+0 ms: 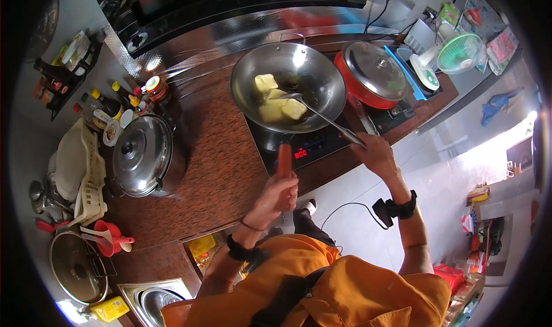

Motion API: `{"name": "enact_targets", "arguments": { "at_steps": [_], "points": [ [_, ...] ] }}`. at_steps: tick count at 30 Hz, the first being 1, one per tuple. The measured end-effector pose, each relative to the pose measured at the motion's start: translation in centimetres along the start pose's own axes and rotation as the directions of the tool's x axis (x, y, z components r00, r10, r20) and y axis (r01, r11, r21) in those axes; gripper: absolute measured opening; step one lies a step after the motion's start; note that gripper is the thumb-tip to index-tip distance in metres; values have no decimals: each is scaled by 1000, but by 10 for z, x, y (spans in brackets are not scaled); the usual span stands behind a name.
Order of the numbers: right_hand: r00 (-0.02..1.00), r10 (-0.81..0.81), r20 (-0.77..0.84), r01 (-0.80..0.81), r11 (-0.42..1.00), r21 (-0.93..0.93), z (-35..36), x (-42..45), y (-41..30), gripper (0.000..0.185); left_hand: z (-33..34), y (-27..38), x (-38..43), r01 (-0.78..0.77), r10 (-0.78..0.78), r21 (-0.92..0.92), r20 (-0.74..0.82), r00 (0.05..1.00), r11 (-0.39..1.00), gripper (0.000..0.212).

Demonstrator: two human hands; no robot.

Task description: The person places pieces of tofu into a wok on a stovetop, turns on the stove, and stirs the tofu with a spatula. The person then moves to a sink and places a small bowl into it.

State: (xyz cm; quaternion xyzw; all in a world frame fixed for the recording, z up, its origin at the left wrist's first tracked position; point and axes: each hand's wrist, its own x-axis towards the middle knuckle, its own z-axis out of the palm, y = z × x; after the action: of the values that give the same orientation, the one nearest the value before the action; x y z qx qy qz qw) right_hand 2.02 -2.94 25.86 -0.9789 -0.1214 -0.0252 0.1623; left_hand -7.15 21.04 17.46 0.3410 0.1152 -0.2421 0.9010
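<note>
A wide steel wok stands over a black induction cooktop whose red display is lit. My left hand is wrapped around the wok's reddish-brown wooden handle. In my right hand is the handle end of a long metal spatula or ladle, slanting down into the wok. Its head lies among several pale yellow pieces of food, which look like tofu or egg; the picture does not settle which. Some dark oily liquid shines on the wok's bottom around them.
Right of the wok is a red pan with a steel lid; a green desk fan stands beyond it. A lidded steel pot, sauce bottles and a cream dish rack line the left. A sink lies at lower left.
</note>
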Motion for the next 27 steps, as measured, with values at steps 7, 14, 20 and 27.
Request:
{"name": "enact_targets", "arguments": {
  "at_steps": [7,14,20,27],
  "points": [
    [994,83,-67,-84,996,-11,-22,-9,12,23,1,0,0,-3,3,7,1,1000,1000,22],
    [995,95,-12,-96,995,-26,-25,-14,19,22,0,-1,0,-14,14,9,5,1000,1000,23],
    [996,93,-7,-93,995,-45,-15,-4,11,20,-1,-2,1,-17,17,11,13,1000,1000,22],
    [993,-19,-119,7,995,-99,16,39,-6,20,-1,-3,2,-11,10,19,7,1000,1000,21]
  ]
}}
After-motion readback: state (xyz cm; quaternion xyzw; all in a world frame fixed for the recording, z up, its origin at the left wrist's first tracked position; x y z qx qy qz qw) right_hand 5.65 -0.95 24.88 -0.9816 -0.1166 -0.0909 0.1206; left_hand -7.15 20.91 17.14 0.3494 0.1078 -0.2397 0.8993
